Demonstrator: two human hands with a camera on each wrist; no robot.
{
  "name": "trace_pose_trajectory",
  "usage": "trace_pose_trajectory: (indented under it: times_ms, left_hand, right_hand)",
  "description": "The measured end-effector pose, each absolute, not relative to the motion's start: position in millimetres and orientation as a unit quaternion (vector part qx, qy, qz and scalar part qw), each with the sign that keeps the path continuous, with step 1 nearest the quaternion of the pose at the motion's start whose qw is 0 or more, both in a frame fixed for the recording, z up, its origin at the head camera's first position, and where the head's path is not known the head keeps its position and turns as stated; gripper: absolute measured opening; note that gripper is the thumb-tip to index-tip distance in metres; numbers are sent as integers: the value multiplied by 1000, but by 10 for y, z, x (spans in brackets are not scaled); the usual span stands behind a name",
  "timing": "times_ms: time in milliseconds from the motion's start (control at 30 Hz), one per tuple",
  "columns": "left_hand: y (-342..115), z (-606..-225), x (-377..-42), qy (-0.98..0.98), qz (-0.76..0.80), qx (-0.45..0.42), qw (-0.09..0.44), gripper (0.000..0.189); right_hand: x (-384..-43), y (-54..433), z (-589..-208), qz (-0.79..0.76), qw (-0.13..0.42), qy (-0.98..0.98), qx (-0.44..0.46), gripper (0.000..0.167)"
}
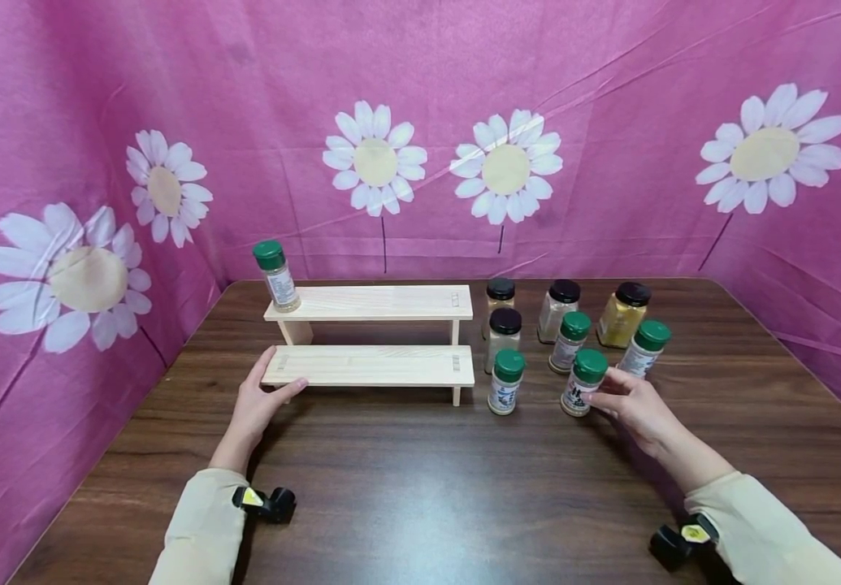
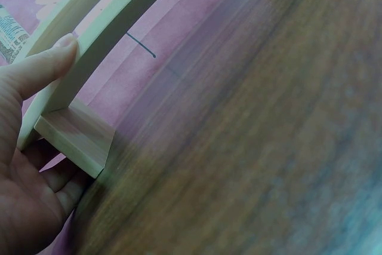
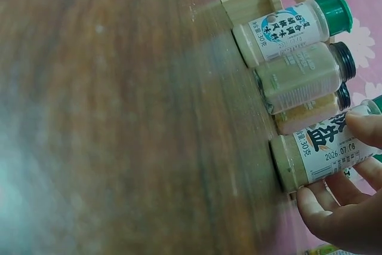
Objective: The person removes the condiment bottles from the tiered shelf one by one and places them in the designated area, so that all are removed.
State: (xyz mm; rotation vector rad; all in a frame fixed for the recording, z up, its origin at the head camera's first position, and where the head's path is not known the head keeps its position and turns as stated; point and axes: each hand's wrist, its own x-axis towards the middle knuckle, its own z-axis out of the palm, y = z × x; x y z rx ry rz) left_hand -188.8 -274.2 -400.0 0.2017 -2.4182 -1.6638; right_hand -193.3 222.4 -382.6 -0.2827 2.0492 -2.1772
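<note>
A two-tier wooden rack (image 1: 369,365) stands on the table, its lower step in front of the upper shelf (image 1: 383,301). My left hand (image 1: 257,404) grips the left end of the lower step, thumb on the front edge and fingers round the side, by the end support (image 2: 80,138). At the right, my right hand (image 1: 635,406) holds a green-capped spice jar (image 1: 578,392) between thumb and fingers. That jar is upright, its printed white label (image 3: 328,141) partly covered by the thumb. Another green-capped jar (image 1: 278,278) stands on the upper shelf's left end.
Close to the rack's right end stand a green-capped jar (image 1: 505,383) and a black-capped jar (image 1: 502,337). Several more jars are grouped behind the right hand, including a yellow-filled one (image 1: 622,315). A pink flowered cloth (image 1: 420,65) hangs beyond the wooden table (image 1: 405,487).
</note>
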Motion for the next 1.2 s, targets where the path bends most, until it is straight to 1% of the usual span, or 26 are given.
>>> trace_pose_trajectory:
  times_ms: [433,733,967,1200]
  left_hand:
    - [-2734,-4012,-1890,-819,-560,68,107,81]
    - [-2729,-3996,-1879,-814,-567,67,107,82]
    - [-2716,-3978,-1868,-812,-570,73,104,81]
    - [-2718,-3985,-1873,-811,-571,71,107,81]
  right_hand:
    - [-1936,2267,-3904,-726,65,676,-114,31]
    - [-2001,2325,-3966,-717,76,679,-136,31]
    - [-1919,2244,-3725,-675,66,727,-108,30]
    - [-1951,2271,-3552,-665,57,736,-116,32]
